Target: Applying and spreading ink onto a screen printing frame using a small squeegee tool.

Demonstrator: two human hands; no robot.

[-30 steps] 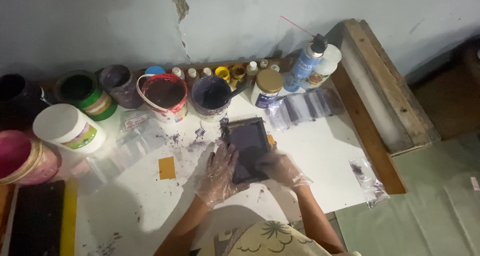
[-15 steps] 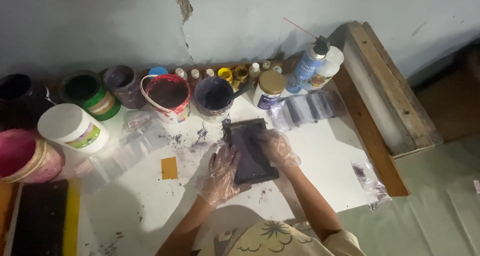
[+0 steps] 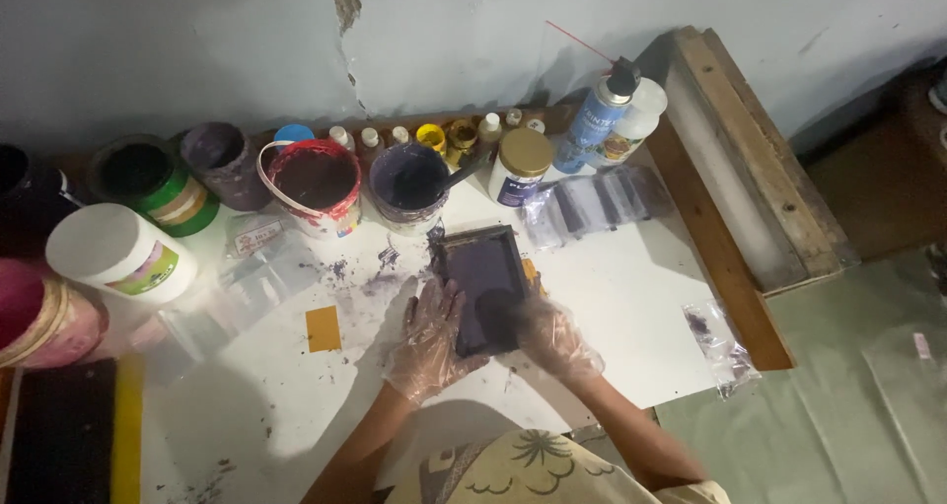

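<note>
A small dark rectangular frame (image 3: 481, 279) coated in purple ink lies on the white tabletop (image 3: 612, 317). My left hand (image 3: 426, 342), in a clear plastic glove, presses on the frame's left edge. My right hand (image 3: 548, 334), also gloved, rests on the frame's lower right part, fingers curled over something dark that I cannot make out. An open tub of purple ink (image 3: 406, 182) with a stick in it stands just behind the frame.
Several paint tubs and small bottles line the wall: a red-rimmed tub (image 3: 316, 184), a green one (image 3: 148, 182), a white-lidded tub (image 3: 120, 253), a spray can (image 3: 592, 123). Plastic bags (image 3: 596, 204) lie right of the frame. An orange square (image 3: 323, 328) lies to the left. A wooden frame (image 3: 750, 159) leans at right.
My right hand has slid down from the upper right of the frame to its lower right corner. The left hand stays on the left edge.
</note>
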